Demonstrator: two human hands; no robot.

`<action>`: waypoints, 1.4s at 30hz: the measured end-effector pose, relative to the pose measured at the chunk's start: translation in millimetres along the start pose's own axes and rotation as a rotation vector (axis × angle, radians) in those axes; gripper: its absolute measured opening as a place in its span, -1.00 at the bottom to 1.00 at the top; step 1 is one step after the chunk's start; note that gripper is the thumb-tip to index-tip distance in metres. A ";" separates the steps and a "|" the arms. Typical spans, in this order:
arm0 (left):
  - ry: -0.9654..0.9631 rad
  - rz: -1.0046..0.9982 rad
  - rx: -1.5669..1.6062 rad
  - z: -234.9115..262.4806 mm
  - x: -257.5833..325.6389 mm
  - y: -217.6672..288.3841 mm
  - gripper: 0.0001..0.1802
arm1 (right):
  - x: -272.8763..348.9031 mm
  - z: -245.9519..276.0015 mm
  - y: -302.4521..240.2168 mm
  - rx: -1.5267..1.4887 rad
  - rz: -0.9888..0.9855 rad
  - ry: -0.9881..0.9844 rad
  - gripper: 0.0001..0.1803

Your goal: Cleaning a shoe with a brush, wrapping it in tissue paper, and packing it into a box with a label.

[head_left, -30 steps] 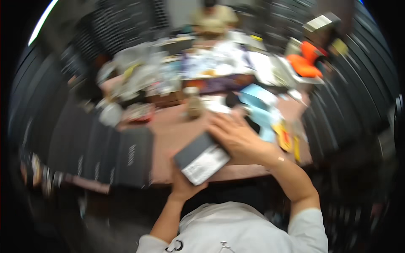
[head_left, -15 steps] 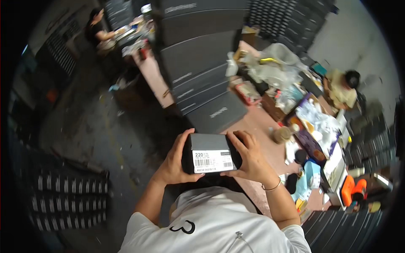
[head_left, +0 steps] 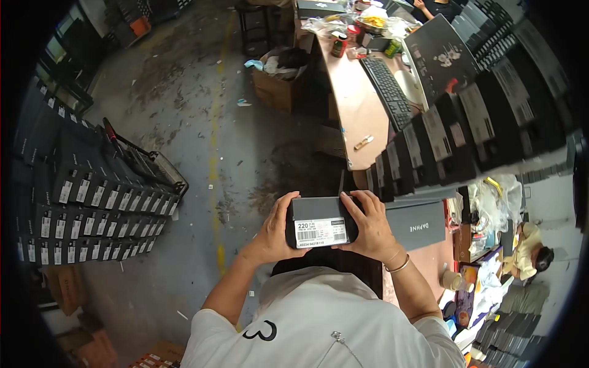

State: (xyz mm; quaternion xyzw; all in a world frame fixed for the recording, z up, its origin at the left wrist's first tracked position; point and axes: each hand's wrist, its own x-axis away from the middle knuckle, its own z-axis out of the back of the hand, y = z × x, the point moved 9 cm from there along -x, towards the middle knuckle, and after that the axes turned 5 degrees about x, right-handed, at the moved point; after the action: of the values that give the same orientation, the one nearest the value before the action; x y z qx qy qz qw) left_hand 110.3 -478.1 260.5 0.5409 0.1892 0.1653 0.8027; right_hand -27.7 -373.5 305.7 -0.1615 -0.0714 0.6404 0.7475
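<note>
A small dark grey shoe box with a white barcode label on its end is held in front of my chest, between both hands. My left hand grips its left side, thumb along the bottom edge. On the opposite side my right hand, with a bracelet at the wrist, has its fingers over the top corner and its thumb below. The label end faces up toward me. Just beyond my right hand lies another grey shoe box on the pinkish table.
Labelled shoe boxes rise in a tall stack at right. A desk farther off carries a keyboard and a monitor. More stacked boxes stand at left near a black trolley. A person sits at far right.
My view has swung left, bringing the aisle floor, the desk with the keyboard and the left-hand box stacks into fuller sight. Both hands keep the same hold on the shoe box.
</note>
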 end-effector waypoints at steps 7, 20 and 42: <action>0.114 0.041 0.061 42.9 -41.7 -27.6 0.16 | -66.0 -12.6 19.5 -0.195 0.075 0.033 0.13; -0.368 -0.088 0.148 45.5 -154.9 -61.5 0.21 | -84.0 -50.7 69.6 -0.154 -0.241 0.253 0.25; -0.691 -0.206 -0.115 54.3 -43.6 -71.8 0.17 | 33.6 -142.9 -33.4 -0.643 -0.461 0.421 0.02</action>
State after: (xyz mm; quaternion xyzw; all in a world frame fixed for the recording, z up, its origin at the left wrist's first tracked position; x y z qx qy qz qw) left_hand 102.7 -568.2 217.7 0.4970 -0.0494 -0.0986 0.8607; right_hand 54.0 -366.3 179.4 -0.4924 -0.1472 0.3556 0.7806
